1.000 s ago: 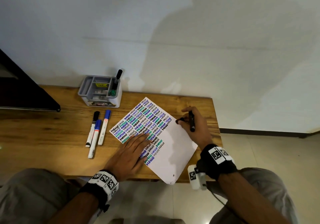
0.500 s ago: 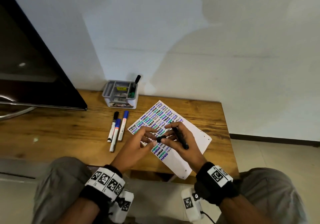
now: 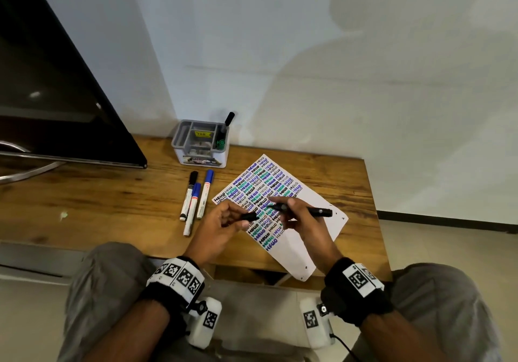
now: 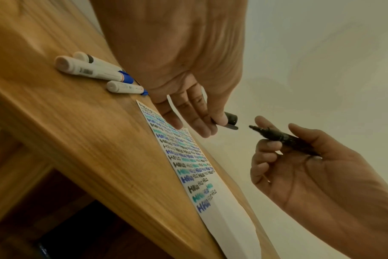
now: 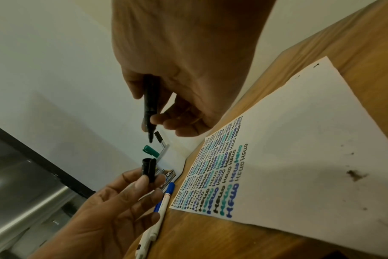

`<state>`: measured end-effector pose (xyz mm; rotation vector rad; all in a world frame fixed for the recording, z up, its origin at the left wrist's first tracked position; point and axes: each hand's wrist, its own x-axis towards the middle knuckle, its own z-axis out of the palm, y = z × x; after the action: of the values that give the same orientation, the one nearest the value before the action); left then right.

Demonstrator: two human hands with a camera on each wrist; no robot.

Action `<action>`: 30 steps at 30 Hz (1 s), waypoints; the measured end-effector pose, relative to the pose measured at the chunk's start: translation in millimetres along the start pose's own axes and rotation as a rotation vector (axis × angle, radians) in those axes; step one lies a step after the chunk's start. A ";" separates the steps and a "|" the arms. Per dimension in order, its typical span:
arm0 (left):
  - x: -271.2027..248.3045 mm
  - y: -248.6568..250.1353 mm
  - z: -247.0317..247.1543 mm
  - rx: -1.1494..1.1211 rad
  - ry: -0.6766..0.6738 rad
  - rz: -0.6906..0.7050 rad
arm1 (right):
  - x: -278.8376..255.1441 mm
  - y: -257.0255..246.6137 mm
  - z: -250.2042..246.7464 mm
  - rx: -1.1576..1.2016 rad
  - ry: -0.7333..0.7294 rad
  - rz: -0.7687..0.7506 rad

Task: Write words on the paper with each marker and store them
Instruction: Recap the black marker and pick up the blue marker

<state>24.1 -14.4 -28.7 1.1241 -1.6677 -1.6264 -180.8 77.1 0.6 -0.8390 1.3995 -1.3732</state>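
Observation:
A white paper with rows of "HELLO" in black, blue and teal lies on the wooden table. Above it my right hand grips an uncapped black marker, tip pointing left. My left hand pinches its black cap a short gap from the tip. Three capped markers lie left of the paper.
A grey organiser at the back holds a black-capped marker and a green-capped one. A dark screen stands at the left. The table's right edge drops to the floor.
My left hand lifted off the paper and met the right hand above it. The cap came off the black marker, and the two hands drew apart with cap and marker separated.

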 end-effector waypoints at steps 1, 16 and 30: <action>1.3 -0.6 0.0 0.005 0.004 -0.001 | -0.2 0.8 -1.5 -0.003 -0.006 0.005; 2.9 -0.7 4.7 -0.003 -0.054 0.061 | 4.5 17.3 5.4 -0.157 -0.044 -0.085; 8.1 -6.4 1.4 -0.095 -0.049 0.043 | 8.8 10.7 -20.0 -0.312 -0.046 -0.079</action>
<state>20.1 -20.1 -36.5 1.0027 -1.6162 -1.7002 -200.7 76.4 -13.4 -1.1319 1.5828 -1.2019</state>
